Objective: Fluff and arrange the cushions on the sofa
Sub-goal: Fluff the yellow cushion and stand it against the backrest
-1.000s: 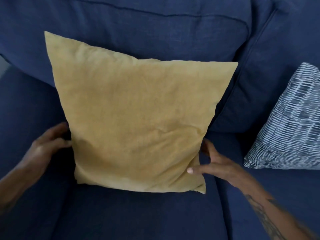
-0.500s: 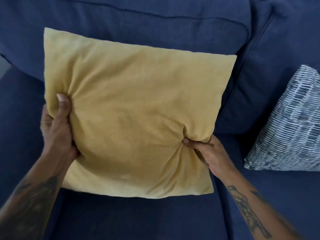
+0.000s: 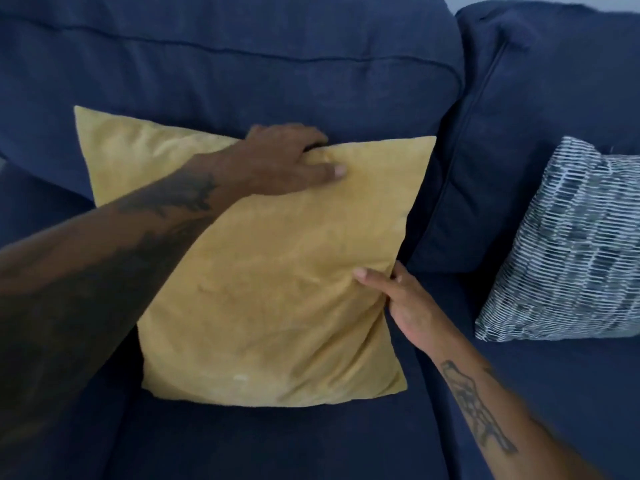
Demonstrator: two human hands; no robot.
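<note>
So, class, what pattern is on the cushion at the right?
White broken stripes on dark grey-blue cushion, head view.

Layout around the two grips. The left hand [image 3: 291,161] sits on the top edge of the cushion [image 3: 270,289]; behind it rises the sofa back [image 3: 242,74]. The right hand [image 3: 408,306] meets the cushion's right edge, lower down. Below both grips lies the seat [image 3: 277,441]. Right of the right hand, well apart, leans a second cushion [image 3: 568,251].

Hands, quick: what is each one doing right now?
Left hand: closed on the top edge of the mustard-yellow square fabric cushion.
Right hand: open, flat against its right side.
</note>
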